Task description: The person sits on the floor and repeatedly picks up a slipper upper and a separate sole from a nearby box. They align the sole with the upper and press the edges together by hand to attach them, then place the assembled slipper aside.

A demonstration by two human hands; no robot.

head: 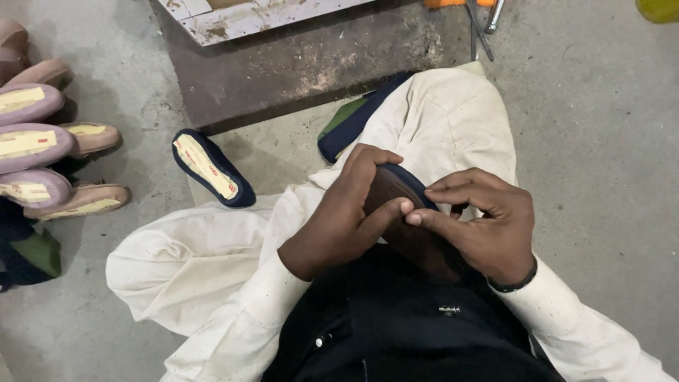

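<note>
Both my hands grip one dark shoe piece (414,237) with a brown sole face and a navy rim, held over my lap. My left hand (343,216) wraps its left side, the thumb pressing on the sole. Opposite it, my right hand (484,219) pinches the navy edge at the top right, forefinger meeting the left thumb. My legs in off-white cloth (453,117) stretch out beneath on the grey concrete floor (601,141).
A navy shoe upper with a yellow strip inside (211,168) lies on the floor to the left. Several pink and tan shoe uppers (42,141) are lined up at the far left. A rusty metal plate (311,64) and metal tools (481,28) lie ahead.
</note>
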